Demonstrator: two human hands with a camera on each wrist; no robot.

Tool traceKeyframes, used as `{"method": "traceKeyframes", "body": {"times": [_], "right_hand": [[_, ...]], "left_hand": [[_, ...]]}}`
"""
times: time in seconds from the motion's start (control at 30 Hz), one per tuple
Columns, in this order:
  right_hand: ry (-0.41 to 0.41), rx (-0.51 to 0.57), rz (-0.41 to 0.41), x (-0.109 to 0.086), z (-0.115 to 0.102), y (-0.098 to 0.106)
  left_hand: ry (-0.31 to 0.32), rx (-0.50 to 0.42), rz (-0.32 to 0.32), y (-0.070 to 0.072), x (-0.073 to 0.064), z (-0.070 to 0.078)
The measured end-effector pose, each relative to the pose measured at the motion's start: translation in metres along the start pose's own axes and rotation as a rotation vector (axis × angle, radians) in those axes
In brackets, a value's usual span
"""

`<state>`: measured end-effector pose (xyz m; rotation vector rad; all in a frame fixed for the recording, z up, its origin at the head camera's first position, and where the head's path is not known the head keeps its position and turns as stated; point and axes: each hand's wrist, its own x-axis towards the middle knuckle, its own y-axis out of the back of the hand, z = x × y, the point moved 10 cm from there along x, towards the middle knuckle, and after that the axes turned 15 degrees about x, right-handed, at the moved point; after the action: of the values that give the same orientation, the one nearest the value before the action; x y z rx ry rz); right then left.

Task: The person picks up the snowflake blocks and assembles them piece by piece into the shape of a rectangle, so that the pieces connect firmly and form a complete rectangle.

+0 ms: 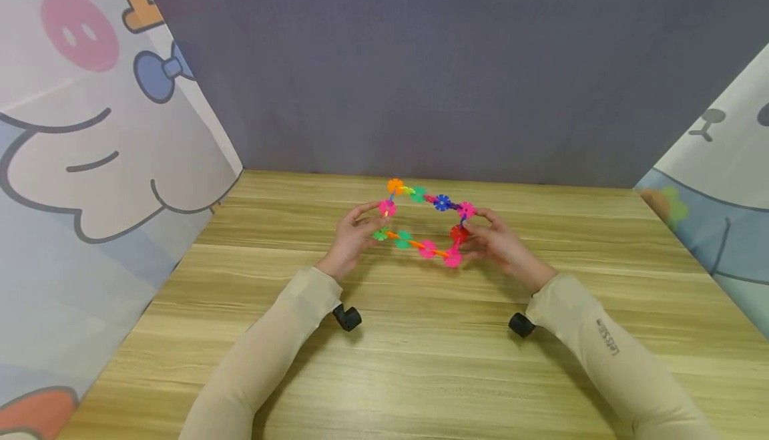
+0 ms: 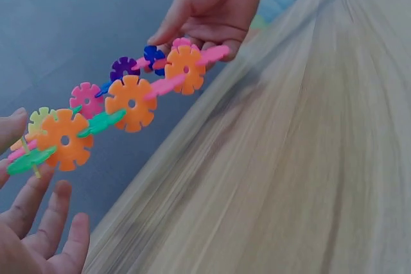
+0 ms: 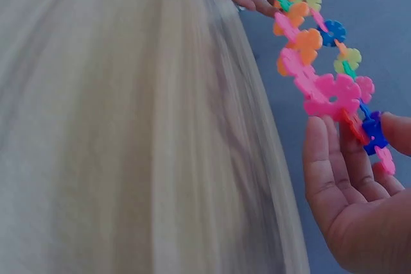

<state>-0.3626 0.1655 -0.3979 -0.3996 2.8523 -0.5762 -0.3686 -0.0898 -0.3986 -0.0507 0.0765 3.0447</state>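
Above the table, both hands hold a closed loop of interlocking plastic snowflake discs (image 1: 428,249) in pink, orange, green, blue, red and yellow. My left hand (image 1: 351,238) pinches its left end near a green disc (image 2: 31,160), thumb on one side and fingers on the other. At the other end, my right hand (image 1: 497,241) grips the loop between thumb and fingers, around a dark blue disc (image 3: 374,134) and a red disc (image 3: 354,128). Orange discs (image 2: 131,103) linked edge to edge run along one side. The loop spans the gap between the hands, roughly a four-sided shape.
A wood-grain table (image 1: 420,373) lies below the hands. Behind it rises a dark grey panel (image 1: 420,66). Cartoon-printed panels (image 1: 108,126) flank it left and right. Small black devices (image 1: 348,318) hang at both wrists.
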Motion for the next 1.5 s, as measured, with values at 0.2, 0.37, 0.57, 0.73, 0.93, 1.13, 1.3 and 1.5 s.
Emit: {"method": "traceKeyframes", "body": {"times": [0.2,0.37,0.57,0.73,0.93,1.13,1.3,1.5], "right_hand": [[-0.019,-0.029,-0.013,0.005,-0.009,0.005],[-0.029,-0.060,-0.007,0.012,-0.016,0.010],[-0.041,-0.120,0.017,0.022,-0.022,0.019],[-0.051,-0.167,0.051,0.031,-0.024,0.026],[-0.070,-0.209,0.085,0.044,-0.020,0.036],[-0.093,-0.239,0.104,0.054,-0.014,0.044],[-0.126,-0.249,0.113,0.058,-0.008,0.048],[-0.139,-0.256,0.111,0.063,0.000,0.050]], "left_hand": [[0.005,0.086,-0.039,-0.002,0.004,-0.001],[0.012,0.154,-0.073,-0.006,0.010,-0.004],[0.022,0.210,-0.103,-0.013,0.017,-0.005],[0.014,0.205,-0.116,-0.017,0.026,-0.005],[0.056,0.234,-0.108,-0.019,0.038,-0.012],[0.094,0.276,-0.094,-0.021,0.049,-0.018],[0.104,0.296,-0.101,-0.022,0.054,-0.022],[0.104,0.321,-0.121,-0.022,0.057,-0.026]]}}
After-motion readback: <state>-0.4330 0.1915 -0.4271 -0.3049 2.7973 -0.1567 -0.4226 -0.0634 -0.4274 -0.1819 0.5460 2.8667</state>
